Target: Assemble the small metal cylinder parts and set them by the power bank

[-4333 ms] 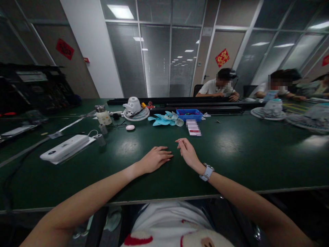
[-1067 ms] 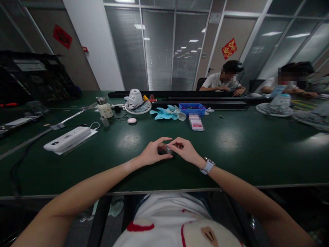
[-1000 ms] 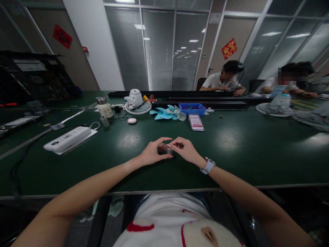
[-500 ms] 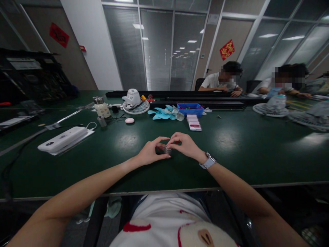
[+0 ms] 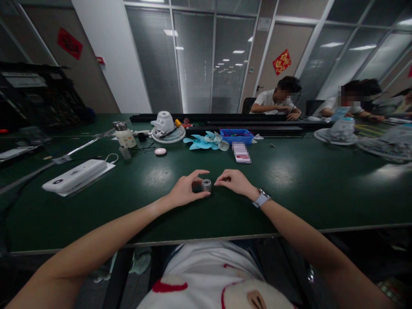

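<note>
Two hands [image 5: 185, 191] [image 5: 238, 182] flank one upright metal cylinder [image 5: 206, 186].

Here's a broad dark green tabletop [image 5: 199, 221] spreading out around the left hand [image 5: 185, 191], and well beyond it, glass panels [image 5: 195, 73] with blinds, a white column [image 5: 117, 56] off to that hand's left. Past the right hand [image 5: 236, 182], further back, there's a brown door [image 5: 298, 40] carrying a red-and-gold poster [image 5: 282, 62], while rectangular lights [image 5: 238, 52] glow in the panes.

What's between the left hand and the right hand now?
In the head view, a small metal cylinder stands upright between the left hand and the right hand, nearer the left. Whether the left touches it isn't clear.
</note>
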Demonstrator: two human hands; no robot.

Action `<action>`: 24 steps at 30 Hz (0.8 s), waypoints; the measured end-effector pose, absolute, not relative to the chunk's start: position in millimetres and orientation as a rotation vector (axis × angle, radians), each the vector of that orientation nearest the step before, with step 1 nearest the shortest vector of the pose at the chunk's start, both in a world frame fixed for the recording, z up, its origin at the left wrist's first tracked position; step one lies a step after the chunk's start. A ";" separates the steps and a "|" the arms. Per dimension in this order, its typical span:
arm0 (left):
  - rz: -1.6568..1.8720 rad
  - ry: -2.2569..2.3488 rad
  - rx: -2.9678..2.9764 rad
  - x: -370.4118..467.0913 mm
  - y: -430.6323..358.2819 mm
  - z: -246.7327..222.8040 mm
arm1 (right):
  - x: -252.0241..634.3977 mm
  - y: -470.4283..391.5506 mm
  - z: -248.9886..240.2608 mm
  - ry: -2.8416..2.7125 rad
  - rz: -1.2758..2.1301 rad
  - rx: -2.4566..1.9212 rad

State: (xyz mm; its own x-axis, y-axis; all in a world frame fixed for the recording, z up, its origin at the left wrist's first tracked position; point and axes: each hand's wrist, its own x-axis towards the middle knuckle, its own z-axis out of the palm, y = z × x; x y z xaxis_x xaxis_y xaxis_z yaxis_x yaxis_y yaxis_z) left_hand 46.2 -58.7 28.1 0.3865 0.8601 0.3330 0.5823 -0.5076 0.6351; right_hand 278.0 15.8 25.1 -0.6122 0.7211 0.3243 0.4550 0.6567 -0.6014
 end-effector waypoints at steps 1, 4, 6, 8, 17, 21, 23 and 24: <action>0.893 1.266 2.274 45.1 -58.4 28.7 | 279.6 18.2 21.9 -2.383 0.644 -0.897; 0.826 1.325 2.452 40.8 -56.6 30.7 | 281.2 21.2 17.2 -2.487 0.679 -0.853; 0.764 1.369 2.563 36.3 -54.8 33.5 | 281.3 20.8 17.8 -2.493 0.710 -0.854; 0.690 1.446 2.628 29.6 -52.5 37.9 | 281.5 19.9 18.9 -2.478 0.770 -0.853; 0.198 2.375 2.329 -25.5 -32.1 63.3 | 279.1 16.2 17.9 -2.344 0.875 -0.906; 0.081 2.707 1.917 -64.4 -19.8 65.8 | 276.3 10.8 18.4 -2.334 0.864 -0.987; 0.134 2.784 1.742 -86.1 -15.4 65.6 | 275.3 8.6 18.1 -2.337 0.844 -1.007; 0.178 2.791 1.698 -96.3 -13.8 65.7 | 274.9 7.6 17.9 -2.339 0.829 -1.014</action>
